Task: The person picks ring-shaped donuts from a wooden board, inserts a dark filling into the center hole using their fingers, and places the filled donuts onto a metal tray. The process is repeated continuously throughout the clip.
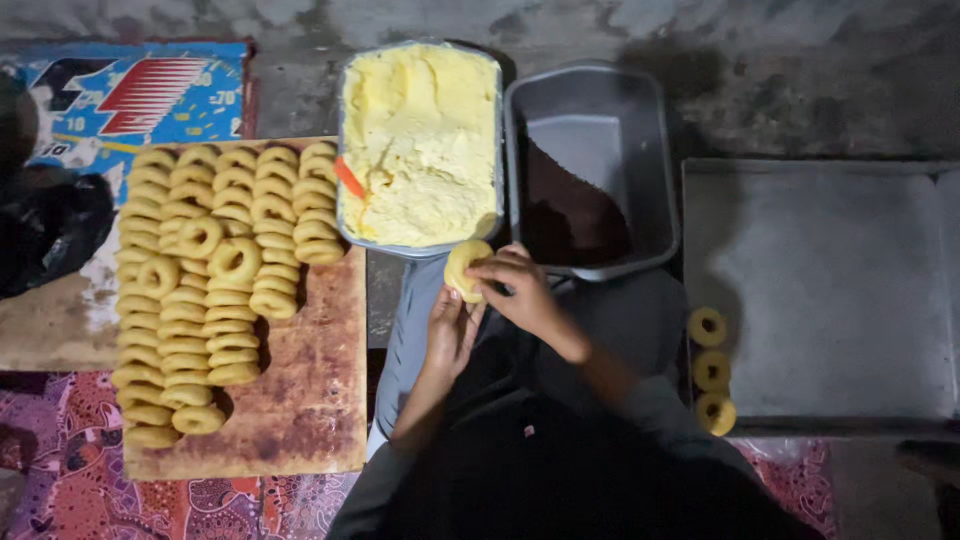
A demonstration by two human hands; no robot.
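Note:
A pale yellow ring pastry (463, 266) sits between both my hands, just below the tub of yellow cream. My left hand (450, 333) cups it from underneath. My right hand (520, 290) comes from the right, fingers pinched on its upper edge. The tub of yellow cream (420, 140) stands right above my hands, with an orange spatula (349, 177) stuck in at its left side. To its right is a grey tub (640, 150) with dark brown powder or sprinkles (570, 210) along its left inside.
A wooden board (310, 380) at the left carries several rows of plain ring pastries (215, 270). A grey metal tray (830, 290) lies at the right with three rings (711, 370) along its left edge. A black bag (50, 225) rests at far left, patterned cloth (60, 470) below.

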